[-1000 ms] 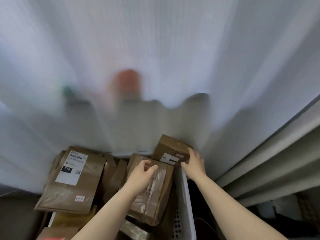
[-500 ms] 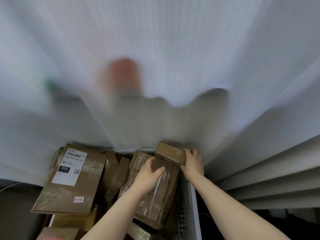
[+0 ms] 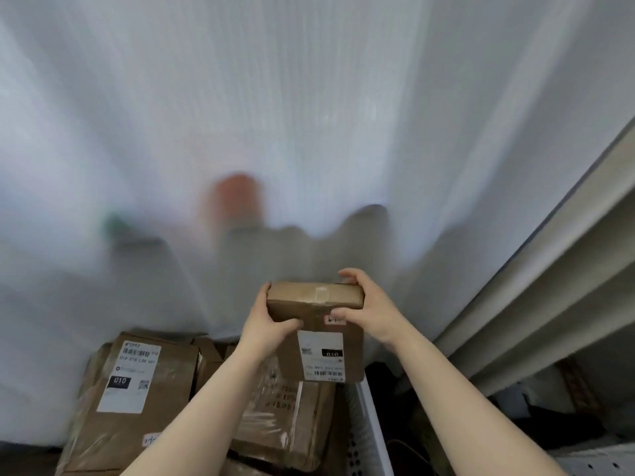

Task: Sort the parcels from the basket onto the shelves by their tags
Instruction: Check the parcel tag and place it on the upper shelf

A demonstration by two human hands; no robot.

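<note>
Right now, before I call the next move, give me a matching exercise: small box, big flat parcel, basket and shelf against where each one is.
Things:
1 small box
2 big flat parcel
3 basket
4 shelf

Places:
A lying label-up at lower left
B gripped by left hand and right hand, above the other parcels
C slanting up the right edge of the view
D white perforated wall, just below the gripped box

Pairs: 1-B, 2-A, 3-D, 4-C

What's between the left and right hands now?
One small brown parcel, label facing the camera. The left hand grips its left edge, the right hand its right edge. Shown in the head view.
</note>
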